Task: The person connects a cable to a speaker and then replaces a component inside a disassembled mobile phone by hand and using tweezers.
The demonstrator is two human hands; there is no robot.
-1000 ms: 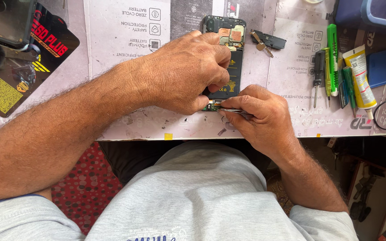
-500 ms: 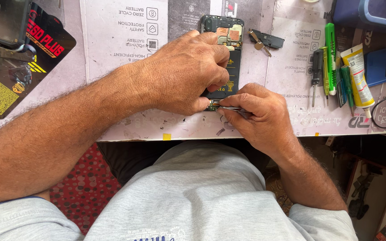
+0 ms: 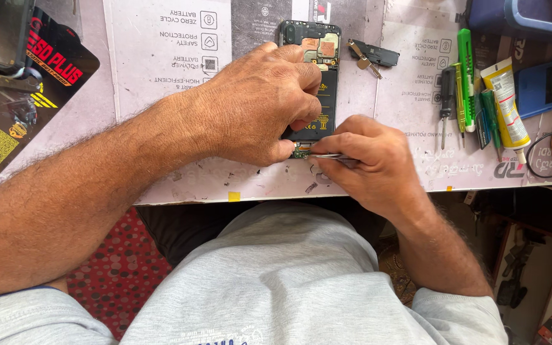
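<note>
Nearest, the right hand (image 3: pixel 378 167) pinches tweezers (image 3: pixel 330 156) at the opened phone's (image 3: pixel 317 83) lower edge, seemingly working a small part; the left hand (image 3: pixel 260 105) presses the phone onto the counter (image 3: pixel 161 83). A steady, fine touch seems needed.

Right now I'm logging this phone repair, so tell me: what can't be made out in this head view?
- Opened phone: its left side and middle lie under the left hand.
- Tweezers: only the tips show; the right hand covers the rest, so its grip is unclear.
- Part at the tweezer tips: too small to identify.
- Blue tray: cut off by the top edge.
</note>
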